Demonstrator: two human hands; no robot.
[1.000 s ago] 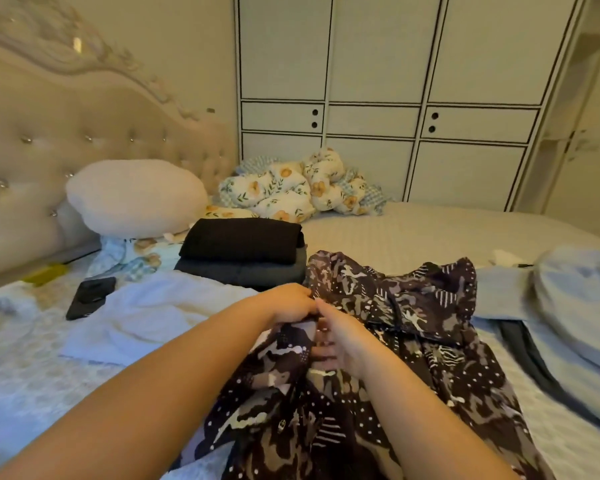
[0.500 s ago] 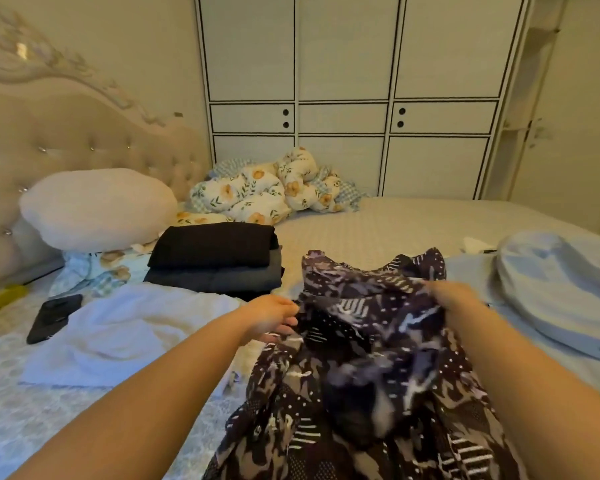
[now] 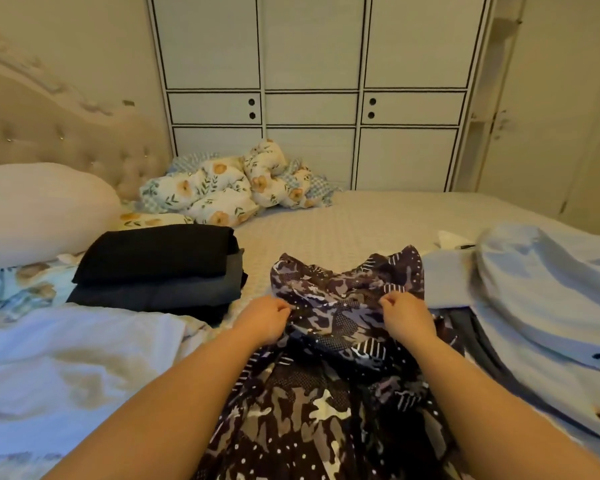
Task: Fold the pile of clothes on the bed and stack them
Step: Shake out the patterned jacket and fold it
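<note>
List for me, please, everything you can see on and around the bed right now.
patterned garment: one, dark brown and grey print, centre of the bed, gripped by both hands
folded stack: two pieces, black on dark grey, left of the garment
white cloth: one, near left
light blue clothes: a heap, right
floral bedding: one bundle, cream and orange, far side
pillow: one, pale, left
headboard: one, beige, tufted
wardrobe: one, white, behind the bed
left hand: fingers pinching the garment
right hand: fingers pinching the garment

Panelled white wardrobe [image 3: 312, 91], tufted beige headboard [image 3: 66, 140], dim warm light.
</note>
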